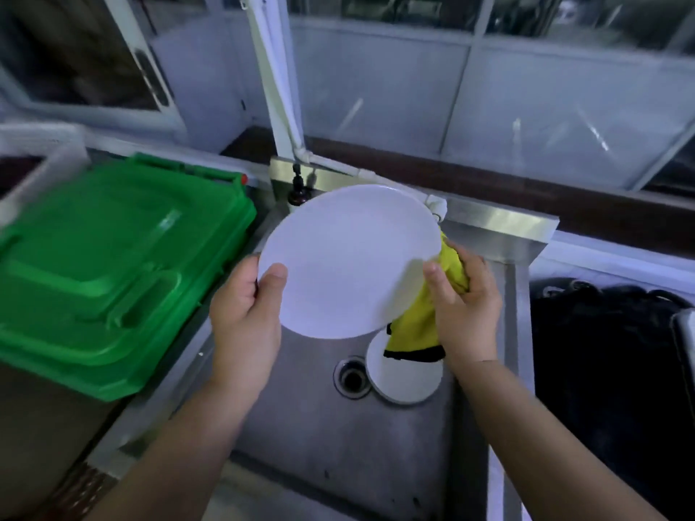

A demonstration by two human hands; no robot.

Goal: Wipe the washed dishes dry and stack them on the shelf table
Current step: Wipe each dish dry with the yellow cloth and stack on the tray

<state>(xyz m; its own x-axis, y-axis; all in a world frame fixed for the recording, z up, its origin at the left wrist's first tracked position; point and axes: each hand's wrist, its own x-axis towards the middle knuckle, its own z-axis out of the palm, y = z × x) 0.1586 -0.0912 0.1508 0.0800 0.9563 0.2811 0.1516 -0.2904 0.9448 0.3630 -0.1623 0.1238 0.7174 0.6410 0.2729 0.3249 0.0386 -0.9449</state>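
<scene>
Over the sink [301, 445], my left hand [244, 310] gripped the plate [348, 261] by its rim while my right hand [464, 306] pinched a yellow cloth [415, 327] against its opposite edge; a second plate [408, 383] lay below.

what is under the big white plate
A yellow cloth, gripped by the right hand, shows from beneath it; below, another white plate lies in the sink beside the drain. The rest of the cloth is covered.

Green bin lid [113, 265] left of steel sink [319, 464]; drain [352, 377] mid-basin; white pipe [277, 88] rising from sink's back edge.
</scene>
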